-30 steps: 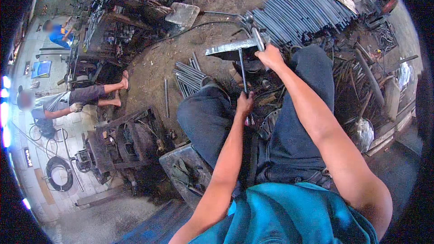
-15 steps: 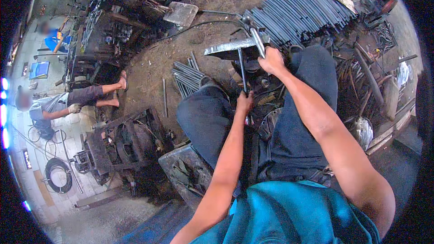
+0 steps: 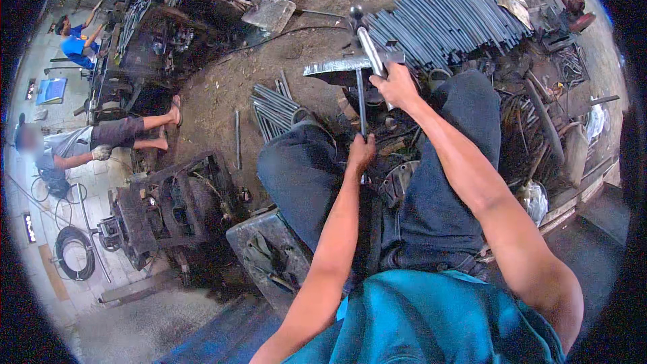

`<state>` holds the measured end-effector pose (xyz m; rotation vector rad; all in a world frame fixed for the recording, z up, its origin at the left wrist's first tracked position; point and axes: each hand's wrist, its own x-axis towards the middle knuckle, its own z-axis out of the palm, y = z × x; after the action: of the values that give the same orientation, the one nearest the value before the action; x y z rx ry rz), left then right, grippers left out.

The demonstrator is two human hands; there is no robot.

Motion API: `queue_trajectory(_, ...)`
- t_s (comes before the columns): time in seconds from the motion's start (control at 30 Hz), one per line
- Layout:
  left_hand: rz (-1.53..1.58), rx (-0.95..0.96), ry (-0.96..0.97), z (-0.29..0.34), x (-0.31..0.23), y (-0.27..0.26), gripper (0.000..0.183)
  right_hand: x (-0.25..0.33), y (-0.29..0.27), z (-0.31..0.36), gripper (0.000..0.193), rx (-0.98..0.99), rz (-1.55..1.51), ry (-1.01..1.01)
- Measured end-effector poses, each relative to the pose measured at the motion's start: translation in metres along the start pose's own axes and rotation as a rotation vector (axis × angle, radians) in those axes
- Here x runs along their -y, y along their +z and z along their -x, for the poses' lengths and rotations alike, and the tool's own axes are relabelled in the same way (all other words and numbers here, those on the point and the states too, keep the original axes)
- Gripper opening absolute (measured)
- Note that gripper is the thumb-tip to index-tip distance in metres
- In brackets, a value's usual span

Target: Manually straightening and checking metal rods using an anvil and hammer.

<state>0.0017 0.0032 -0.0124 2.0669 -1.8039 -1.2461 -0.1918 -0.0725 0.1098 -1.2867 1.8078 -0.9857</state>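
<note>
Far to the left of both grips, a blue folder [image 3: 50, 91] is seen on pale tiles; next to it are placed a co-worker in grey [image 3: 71, 143] and, farther from the grips, a co-worker in blue [image 3: 77, 46]. On the near side of the worker in grey, a coiled black hose [image 3: 74, 253] is laid on the floor. Closer to the left grip, though well apart from it, a dark machine [image 3: 168, 216] is passed, then a single thin rod [image 3: 237, 140] on the ground. Beyond and left of the grips, a shovel blade [image 3: 269, 13] is laid flat on bare earth. Just past the left knee, a small bundle of rods [image 3: 273, 109] is heaped, left of the left grip. Beyond that grip, a bright-edged metal block [image 3: 337, 67] is positioned. By the left hand [image 3: 361, 153], fingers wrapped around it, a slim dark rod [image 3: 362, 108] is held, its far end seen at the block's near edge; whether they touch cannot be told. By the right hand [image 3: 396, 89], fingers curled tightly around its handle, a hammer [image 3: 368, 46] is held slanting, its head beyond and left of that grip. Past the right grip, a broad pile of grey rods [image 3: 445, 23] is stacked; farther right, clear plastic [image 3: 537, 202] is seen.
</note>
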Motion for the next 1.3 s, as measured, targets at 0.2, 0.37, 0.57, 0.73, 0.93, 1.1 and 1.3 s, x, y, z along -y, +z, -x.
queue_trajectory(0.2, -0.034, 0.053, -0.01, 0.001, 0.003, -0.001, 0.055, -0.026, 0.019, -0.012, 0.036, 0.025, 0.027, -0.035)
queue_trajectory(0.37, -0.121, 0.091, -0.075, -0.008, 0.021, -0.003, 0.059, -0.03, 0.025, -0.021, 0.04, 0.093, 0.161, -0.046)
queue_trajectory(0.57, -0.079, 0.097, -0.021, -0.001, -0.014, -0.011, 0.062, -0.041, 0.024, -0.002, 0.035, 0.097, 0.241, -0.055)
queue_trajectory(0.73, -0.071, 0.06, 0.018, 0.009, -0.027, -0.012, 0.061, -0.013, 0.008, 0.0, 0.034, 0.096, 0.179, 0.011)
queue_trajectory(0.93, -0.107, 0.059, -0.024, 0.014, -0.026, -0.015, 0.056, 0.003, 0.011, 0.001, 0.034, 0.025, 0.125, -0.162)
queue_trajectory(1.1, -0.082, 0.064, -0.04, 0.022, -0.025, -0.022, 0.054, -0.018, 0.032, -0.014, 0.04, 0.079, 0.071, -0.135)
queue_trajectory(1.3, -0.125, 0.056, -0.092, 0.025, -0.022, -0.023, 0.055, -0.042, 0.051, -0.025, 0.04, 0.13, 0.121, 0.024)
